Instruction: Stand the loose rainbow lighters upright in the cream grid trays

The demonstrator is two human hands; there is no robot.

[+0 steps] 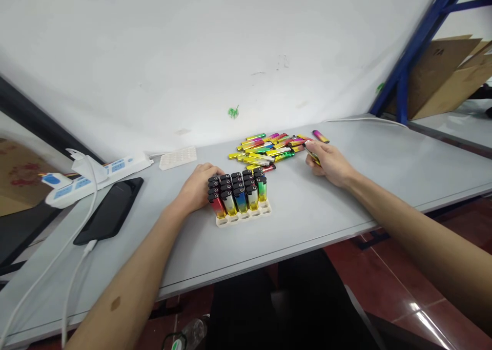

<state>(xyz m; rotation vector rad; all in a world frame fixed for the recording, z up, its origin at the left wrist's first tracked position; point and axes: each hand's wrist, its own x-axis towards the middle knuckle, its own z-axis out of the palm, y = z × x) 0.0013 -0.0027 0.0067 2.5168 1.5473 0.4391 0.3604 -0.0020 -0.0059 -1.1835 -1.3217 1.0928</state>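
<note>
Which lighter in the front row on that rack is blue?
The front row's middle lighter in the pale rack: blue above yellow, flanked by two silver lighters, with a red lighter and green lighter at the ends.

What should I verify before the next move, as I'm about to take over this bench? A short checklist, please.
1. Free holes in the white tray: ok, the front row is unfilled.
2. Standing lighters upright, black tops up: ok.
3. Left hand gripping the tray: cannot tell; its fingertips are hidden behind the standing lighters.
4. Right hand holding a lighter: ok.
5. Loose lighters all facing one way: not ok, they lie jumbled.
6. Phone clear of the tray: ok, it lies well to the left.
</note>
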